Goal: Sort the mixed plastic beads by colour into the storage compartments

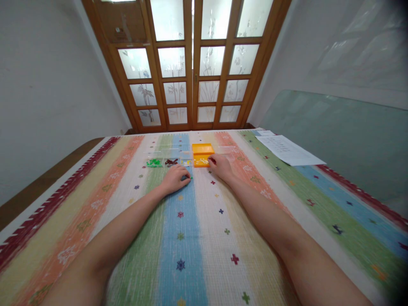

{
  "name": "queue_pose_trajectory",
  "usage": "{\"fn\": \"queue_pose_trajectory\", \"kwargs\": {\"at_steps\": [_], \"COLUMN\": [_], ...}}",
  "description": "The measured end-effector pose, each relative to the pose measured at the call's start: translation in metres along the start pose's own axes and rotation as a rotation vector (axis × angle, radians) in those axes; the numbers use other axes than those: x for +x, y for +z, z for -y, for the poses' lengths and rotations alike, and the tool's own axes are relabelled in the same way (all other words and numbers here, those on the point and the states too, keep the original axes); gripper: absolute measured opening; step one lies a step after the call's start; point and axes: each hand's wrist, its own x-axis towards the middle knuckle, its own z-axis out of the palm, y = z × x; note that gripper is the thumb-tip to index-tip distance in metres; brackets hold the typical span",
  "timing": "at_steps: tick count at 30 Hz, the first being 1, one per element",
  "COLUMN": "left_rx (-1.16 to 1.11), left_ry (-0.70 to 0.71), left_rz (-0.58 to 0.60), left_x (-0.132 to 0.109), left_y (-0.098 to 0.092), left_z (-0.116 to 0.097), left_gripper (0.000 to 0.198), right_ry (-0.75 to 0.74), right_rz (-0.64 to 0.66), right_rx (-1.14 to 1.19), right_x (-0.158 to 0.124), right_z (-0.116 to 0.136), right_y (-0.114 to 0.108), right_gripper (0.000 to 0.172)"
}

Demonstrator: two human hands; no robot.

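Note:
My left hand [174, 179] rests on the striped cloth with its fingers curled; a dark bit and a speck of green show by the thumb, too small to name. My right hand [220, 166] is at the right edge of an open orange box [203, 147], its fingertips pinched together, and what they hold I cannot make out. White small pieces [200, 161] lie in the front half of that box. Left of it, a clear tray holds green pieces [154, 162], dark red pieces [171, 162] and a few yellow and white ones [185, 162]. Some dark red shows beside my right fingertips.
A striped, patterned tablecloth [180, 212] covers the table. Printed paper sheets [288, 149] lie at the far right. A pale green glass panel [338, 140] stands along the right wall. Wooden glazed doors [193, 85] rise behind the table.

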Motion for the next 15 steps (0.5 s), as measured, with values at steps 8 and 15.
{"fn": "queue_pose_trajectory", "kwargs": {"at_steps": [8,15], "left_rx": [0.014,0.137], "left_ry": [-0.232,-0.452], "left_rz": [-0.235,-0.373], "left_x": [0.001,-0.001], "left_y": [-0.015,-0.012], "left_z": [0.043,0.078], "left_gripper": [0.014,0.021], "right_ry": [-0.056,-0.128], "right_rz": [0.028,0.061], "right_rx": [0.006,-0.034], "right_x": [0.000,-0.002], "right_z": [0.000,0.011], "right_y": [0.006,0.006], "right_gripper": [0.015,0.016]}}
